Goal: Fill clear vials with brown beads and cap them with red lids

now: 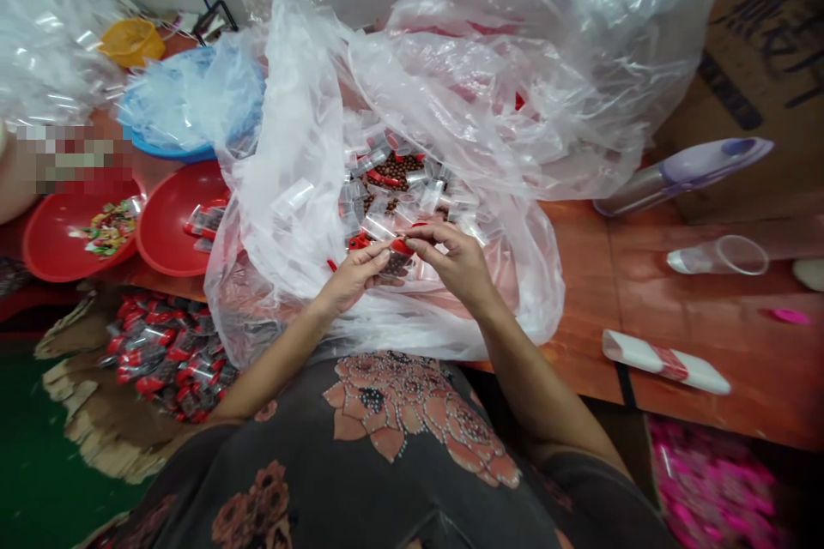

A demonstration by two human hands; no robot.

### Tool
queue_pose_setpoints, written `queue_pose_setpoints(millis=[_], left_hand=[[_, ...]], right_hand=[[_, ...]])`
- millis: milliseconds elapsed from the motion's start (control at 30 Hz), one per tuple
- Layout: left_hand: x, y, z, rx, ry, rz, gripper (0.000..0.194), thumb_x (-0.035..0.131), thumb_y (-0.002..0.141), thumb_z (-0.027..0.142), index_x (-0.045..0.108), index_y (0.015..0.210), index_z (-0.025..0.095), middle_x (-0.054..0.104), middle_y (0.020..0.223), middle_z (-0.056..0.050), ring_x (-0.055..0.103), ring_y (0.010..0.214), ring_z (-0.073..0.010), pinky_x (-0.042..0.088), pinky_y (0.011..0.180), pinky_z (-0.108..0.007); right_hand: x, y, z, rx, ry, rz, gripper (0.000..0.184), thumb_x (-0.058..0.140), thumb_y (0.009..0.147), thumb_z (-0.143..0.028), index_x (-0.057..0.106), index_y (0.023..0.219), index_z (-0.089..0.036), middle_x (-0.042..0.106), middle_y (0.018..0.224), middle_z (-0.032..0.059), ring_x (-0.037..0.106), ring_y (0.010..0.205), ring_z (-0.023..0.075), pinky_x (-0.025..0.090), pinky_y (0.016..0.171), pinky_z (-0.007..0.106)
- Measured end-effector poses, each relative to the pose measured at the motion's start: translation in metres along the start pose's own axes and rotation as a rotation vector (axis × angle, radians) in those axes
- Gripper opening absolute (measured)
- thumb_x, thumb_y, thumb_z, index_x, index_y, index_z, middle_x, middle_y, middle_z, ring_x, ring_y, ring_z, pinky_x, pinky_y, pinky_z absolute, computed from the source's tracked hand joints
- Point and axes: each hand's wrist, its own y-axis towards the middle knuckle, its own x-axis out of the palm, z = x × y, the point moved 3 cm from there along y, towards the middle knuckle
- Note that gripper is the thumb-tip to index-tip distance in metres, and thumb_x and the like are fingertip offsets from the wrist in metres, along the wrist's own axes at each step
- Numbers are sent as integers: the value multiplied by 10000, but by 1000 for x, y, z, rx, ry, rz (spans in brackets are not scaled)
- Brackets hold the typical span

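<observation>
Between my two hands is a small clear container with a red cap and dark contents. My left hand is closed in a pinch at its left side. With thumb and forefinger, my right hand grips the red cap. Both hands are over a large opened clear plastic bag. Inside the bag lie several clear empty-looking tubes, loose brown beads and a few red pieces. The container's lower part is partly hidden by my fingers.
At left stand two red bowls, a blue basin with clear plastic pieces and a yellow bowl. Red-capped containers fill an open box below. At right are a purple-and-clear bottle-like object, a clear cup and a white roll.
</observation>
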Motion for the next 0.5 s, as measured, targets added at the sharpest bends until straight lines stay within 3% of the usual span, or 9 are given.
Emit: queue_pose_setpoints(millis=[167,267,333,400,433,500], left_hand=[[1,-1,1,-3,55,-31,419,783,797,367,732,1174,194,758,1027,-120,734,914,-247,617,721,-333],[2,-1,7,-18,3,-19,393,766,813,359,719,1153,167,763,985,-118,743,848,-234,623,741,-356],[3,-2,14,5,-36,7,348,744,834,343,710,1121,148,761,999,-129,746,865,-239,622,790,-377],[2,-3,20,33,-60,25,316,723,853,325,698,1105,137,756,1029,-138,745,901,-251,617,839,-405],[2,-4,23,43,-71,32,303,713,859,316,692,1102,135,755,1037,-140,744,923,-258,613,861,-421],[0,-6,27,50,-90,37,283,692,872,298,681,1102,134,754,1047,-143,738,971,-275,603,898,-448]], right_hand=[[0,0,-4,-131,-85,-96,165,598,958,-335,753,1008,-309,719,971,26,648,967,208,520,920,438],[0,-4,-4,-187,-94,-146,240,562,974,-352,698,1171,-352,681,1148,32,616,1099,225,511,968,457],[-4,-8,4,-110,-102,-41,300,489,1005,-351,636,1266,-350,666,1216,35,617,1113,222,514,966,452],[-8,-12,19,36,-164,87,308,432,1020,-315,639,1247,-293,696,1148,54,647,1024,218,531,890,419],[-6,-15,28,98,-224,84,292,433,1011,-284,670,1179,-260,716,1071,61,658,956,217,531,841,399],[4,-18,43,139,-387,-91,233,494,958,-211,725,986,-216,734,916,69,655,839,219,508,776,371]])
